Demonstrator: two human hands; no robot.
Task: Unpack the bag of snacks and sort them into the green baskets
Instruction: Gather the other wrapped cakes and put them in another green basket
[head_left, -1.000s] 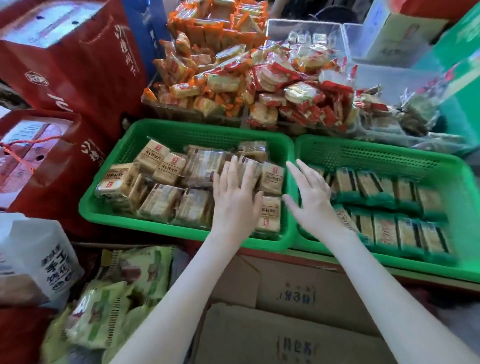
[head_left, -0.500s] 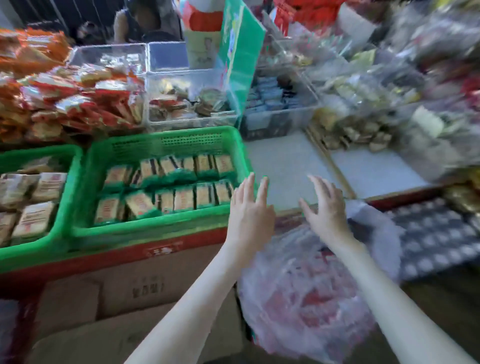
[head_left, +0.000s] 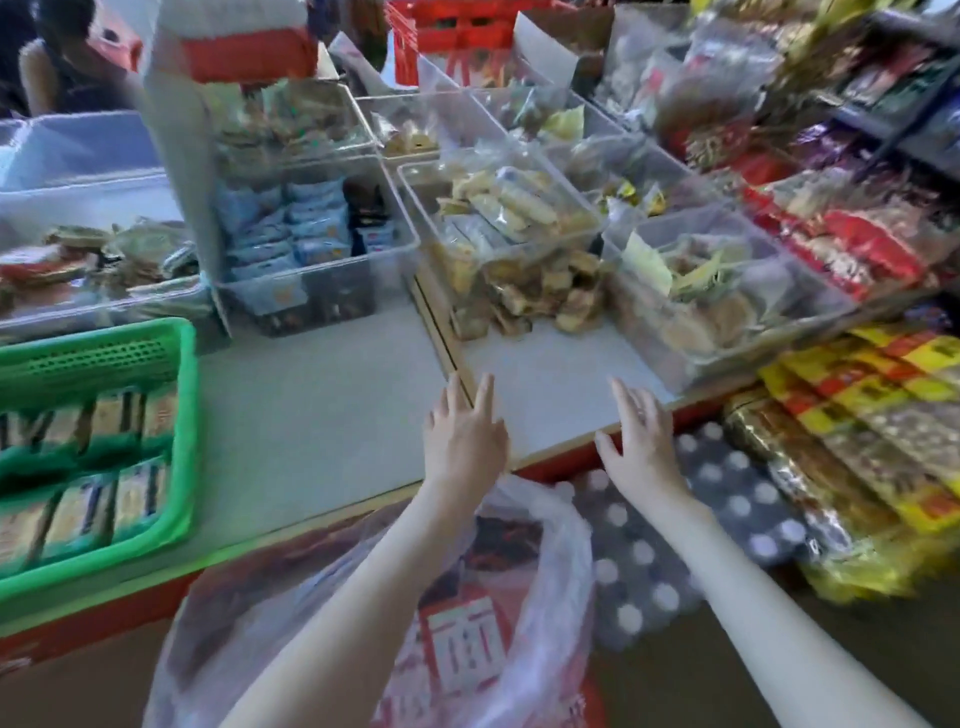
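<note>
Both bare forearms are extending up from the bottom edge of the frame toward its centre, the left one from the lower left and the right one from the lower right. The left grip (head_left: 464, 439) is hovering palm down just left of centre, its fingers (head_left: 485, 396) straight and close together, holding nothing. The right grip (head_left: 641, 447) is hovering beside it, a little apart, also palm down, its fingers (head_left: 627, 399) loosely spread and its thumb (head_left: 605, 448) sticking out toward the left grip, holding nothing.
</note>
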